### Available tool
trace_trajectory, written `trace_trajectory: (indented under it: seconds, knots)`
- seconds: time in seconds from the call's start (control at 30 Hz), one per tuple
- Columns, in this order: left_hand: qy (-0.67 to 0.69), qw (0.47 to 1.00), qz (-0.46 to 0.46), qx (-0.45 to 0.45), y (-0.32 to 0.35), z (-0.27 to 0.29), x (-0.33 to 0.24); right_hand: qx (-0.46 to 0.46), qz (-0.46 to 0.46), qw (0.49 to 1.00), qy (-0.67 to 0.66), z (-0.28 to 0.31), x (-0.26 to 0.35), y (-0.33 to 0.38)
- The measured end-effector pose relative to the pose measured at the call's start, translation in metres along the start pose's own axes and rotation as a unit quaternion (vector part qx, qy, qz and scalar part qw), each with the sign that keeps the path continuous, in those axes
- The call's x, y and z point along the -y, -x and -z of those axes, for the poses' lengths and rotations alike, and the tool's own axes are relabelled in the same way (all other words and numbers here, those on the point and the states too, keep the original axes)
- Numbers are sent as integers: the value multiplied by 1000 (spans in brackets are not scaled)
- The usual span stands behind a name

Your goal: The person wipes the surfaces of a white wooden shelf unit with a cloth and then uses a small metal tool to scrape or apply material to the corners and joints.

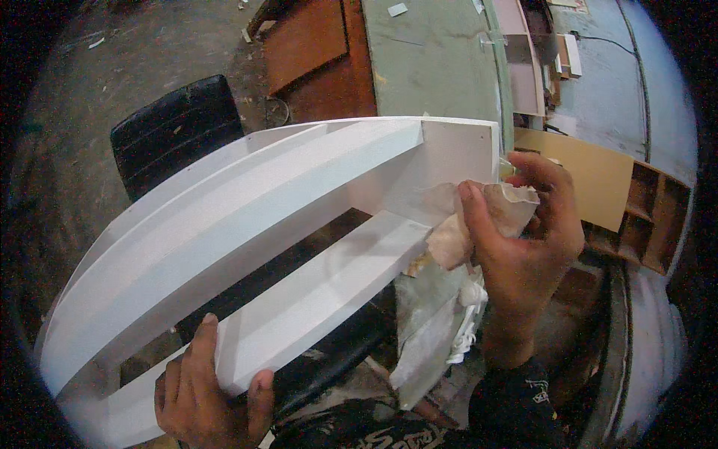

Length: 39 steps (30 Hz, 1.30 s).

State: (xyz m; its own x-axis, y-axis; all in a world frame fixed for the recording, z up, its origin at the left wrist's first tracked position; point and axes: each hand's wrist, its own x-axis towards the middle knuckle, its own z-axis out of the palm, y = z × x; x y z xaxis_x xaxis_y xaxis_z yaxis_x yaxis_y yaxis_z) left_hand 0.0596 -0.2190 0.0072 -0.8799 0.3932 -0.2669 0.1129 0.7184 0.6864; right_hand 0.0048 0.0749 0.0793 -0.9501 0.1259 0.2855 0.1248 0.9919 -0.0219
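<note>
White curved frame (232,202) runs from 2 o'clock through the centre out to 8 o'clock, tilted across the view. Left hand (206,389) at 7 to 8 o'clock: grip closed over the lower rail (321,299), fingers on its top face, thumb on the near side. Right hand (531,254) at 3 o'clock: narrow grip, thumb and fingers pinching a crumpled pale wad (512,209) just beside the end panel (456,161); cloth or film, can't tell.

Risks, my judgement. Main one: frame swinging or tipping. It's long, only the left hand visibly steadies it, and a hard push at 2 o'clock could lever the 8 o'clock end round. A black padded surface (351,359) shows below at 6 o'clock; whether it bears the frame, can't tell. If so, slipping is likelier.

Second: wad snagging or tearing on the panel's edge, since loose folds stick out of the pinch. Fingertips could scrape there too. Third: smudges on the white faces if wad or fingers are dirty. Pale sheet (426,322) hanging at 5 o'clock could catch under the rail. Swing too far and the frame may knock the black chair (179,135) at 10 o'clock or the green worktop (434,67) at 1 o'clock.
</note>
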Motion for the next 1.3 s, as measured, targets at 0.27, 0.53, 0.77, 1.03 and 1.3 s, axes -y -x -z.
trace_trajectory:
  seconds: [0.27, 0.53, 0.77, 1.03, 1.3]
  knots:
    - [-5, 1000, -4, -15, -1, 11, -5, 224, 82, 969, -66, 84, -13, -2]
    - [-28, 998, -37, -34, -2, 11, -9, 45, -92, 988, -112, 67, -12, 6]
    - [-37, 999, 19, 10, 10, 4, 3, 1, 30, 1000, -4, 25, 1, 19]
    - [-4, 998, -32, -46, -2, 12, -7, 42, -7, 996, -75, 37, -3, 19]
    - [-28, 998, -42, -36, -1, 18, -8, 34, 32, 999, -24, 33, -1, 18]
